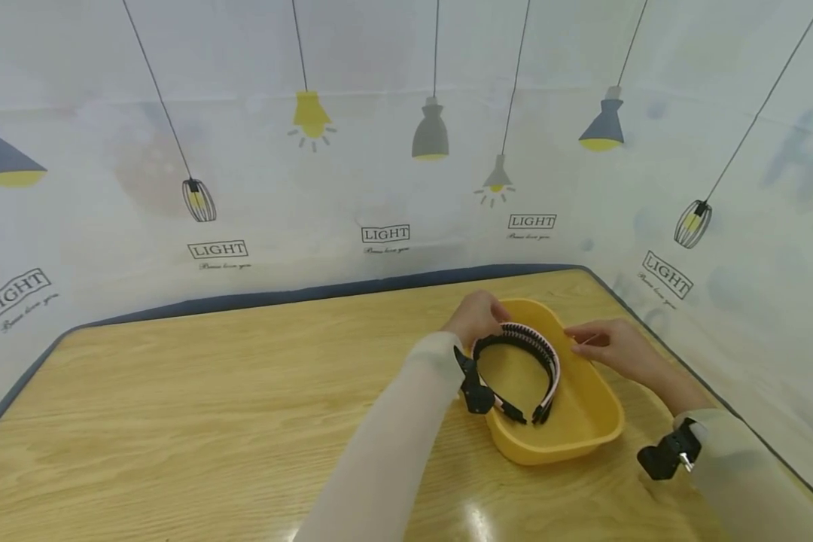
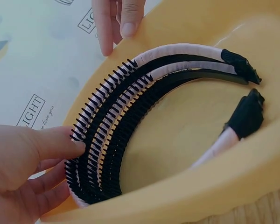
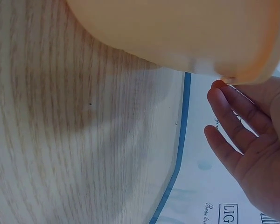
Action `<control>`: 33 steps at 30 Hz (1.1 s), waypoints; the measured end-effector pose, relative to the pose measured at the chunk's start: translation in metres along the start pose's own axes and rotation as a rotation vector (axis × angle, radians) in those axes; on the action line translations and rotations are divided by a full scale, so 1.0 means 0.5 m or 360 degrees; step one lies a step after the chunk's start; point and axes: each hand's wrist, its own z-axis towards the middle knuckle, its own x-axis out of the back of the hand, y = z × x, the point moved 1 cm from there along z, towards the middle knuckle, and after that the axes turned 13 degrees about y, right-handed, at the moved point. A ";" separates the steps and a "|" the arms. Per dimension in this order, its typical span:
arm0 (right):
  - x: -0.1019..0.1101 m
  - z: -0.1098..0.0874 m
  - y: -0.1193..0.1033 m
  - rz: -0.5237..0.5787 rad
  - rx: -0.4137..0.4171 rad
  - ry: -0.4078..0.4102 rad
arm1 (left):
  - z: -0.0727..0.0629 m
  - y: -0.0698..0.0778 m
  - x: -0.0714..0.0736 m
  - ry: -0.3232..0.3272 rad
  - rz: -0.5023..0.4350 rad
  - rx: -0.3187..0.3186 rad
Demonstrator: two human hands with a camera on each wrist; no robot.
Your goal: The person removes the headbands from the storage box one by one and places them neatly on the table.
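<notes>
A yellow plastic basin point(image 1: 586, 406) stands on the table, with pink and black toothed headbands point(image 1: 552, 361) nested together inside it. My left hand point(image 1: 477, 316) is at the basin's far left side. In the left wrist view, the left thumb point(image 2: 60, 143) lies over the headbands' teeth and the fingers curl behind the band, gripping it. The headbands' ends point toward the near side of the basin. At the right rim, my right hand point(image 1: 613, 346) pinches the basin wall between thumb and fingers. From the right wrist, its fingertips point(image 3: 219, 95) show against the basin's outer side; the thumb is mostly hidden.
The wooden table point(image 1: 230, 421) stretches away to the left. A pale cloth point(image 1: 352, 173) printed with lamps hangs behind the table and along its right side, with a dark blue edge strip point(image 1: 298, 295) at its foot. Dark cameras are strapped to both wrists.
</notes>
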 end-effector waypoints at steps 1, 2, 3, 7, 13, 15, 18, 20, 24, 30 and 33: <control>0.000 0.000 0.000 0.0007 0.0002 0.0000 | 0.000 0.000 0.001 -0.0002 0.0004 -0.0003; 0.000 0.000 0.001 0.0011 0.0002 -0.0001 | -0.001 0.001 0.001 -0.0003 0.0007 -0.0008; 0.000 0.000 0.001 0.0016 0.0003 0.0001 | -0.001 0.002 0.002 -0.0004 0.0011 -0.0009; -0.001 0.001 0.002 0.0017 0.0001 -0.0009 | -0.005 0.006 0.007 0.0008 0.0007 -0.0011; 0.000 0.001 0.002 -0.0009 -0.0005 -0.0010 | 0.000 0.005 0.013 0.0007 -0.0011 -0.0063; 0.000 0.000 0.001 -0.0013 -0.0016 -0.0008 | 0.002 0.005 0.018 0.0010 -0.0018 -0.0075; 0.000 0.000 0.000 -0.0005 -0.0034 -0.0011 | 0.003 0.009 0.026 0.0021 -0.0019 -0.0111; 0.000 0.001 -0.003 0.0005 -0.0035 -0.0012 | 0.005 0.012 0.036 0.0034 -0.0013 -0.0149; 0.001 0.000 -0.005 0.0006 -0.0047 -0.0014 | 0.007 0.019 0.055 0.0032 -0.0034 -0.0189; -0.003 -0.001 0.003 -0.0011 -0.0046 -0.0012 | 0.010 0.023 0.089 0.0009 0.0015 -0.0215; -0.003 0.001 0.004 -0.0015 -0.0035 -0.0010 | 0.009 0.022 0.110 0.0004 0.0024 -0.0228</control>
